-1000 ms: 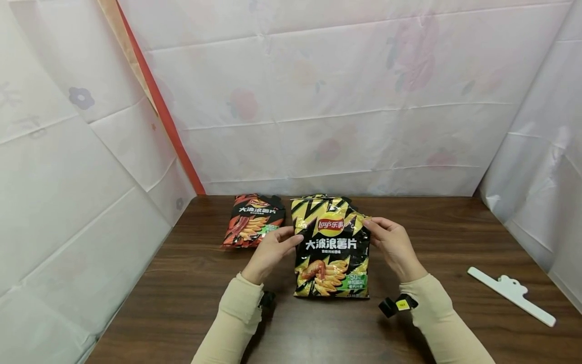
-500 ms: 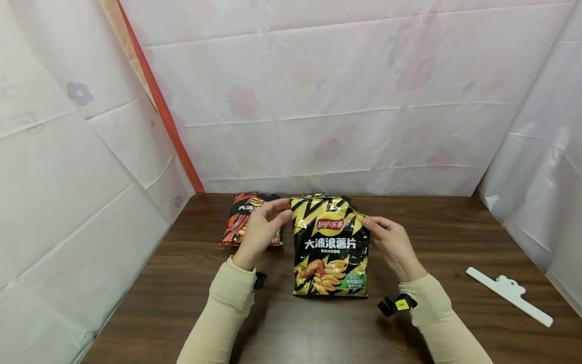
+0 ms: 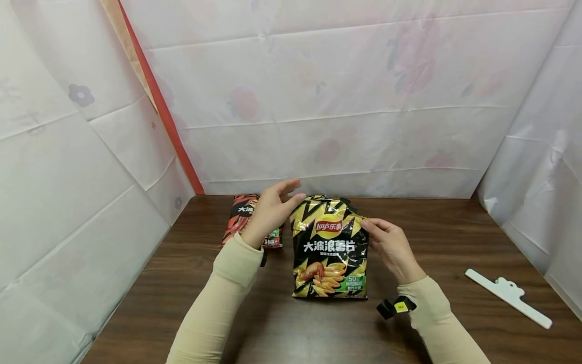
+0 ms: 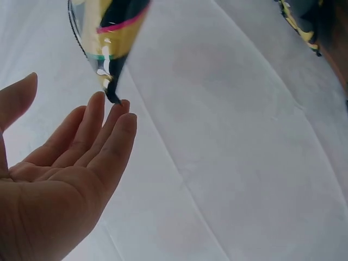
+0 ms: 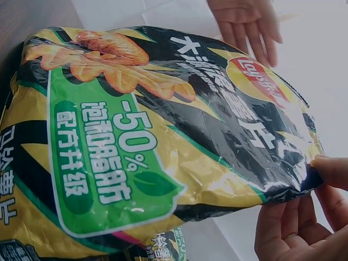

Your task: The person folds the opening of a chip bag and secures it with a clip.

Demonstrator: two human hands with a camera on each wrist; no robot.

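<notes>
A black and yellow chip bag (image 3: 329,253) stands upright at the middle of the table, its front facing me. My right hand (image 3: 392,245) pinches its upper right edge between thumb and fingers, a grip also plain in the right wrist view. By the upper left corner is my left hand (image 3: 273,210), fingers extended and thumb apart. In the left wrist view its fingertips (image 4: 124,109) come close to the bag's corner; whether they touch I cannot tell. Part of a second yellow and black bag (image 5: 163,244) shows behind the first.
A red and black chip bag (image 3: 236,222) lies at the back left, partly covered by my left hand. To the right, a long white bag clip (image 3: 509,292) lies on the brown table (image 3: 436,232). White sheeting (image 3: 364,141) walls the back and sides.
My left hand has let go of the bag's left side and moved up to its upper left corner. The right hand keeps its pinch and the bag stays nearly in place.
</notes>
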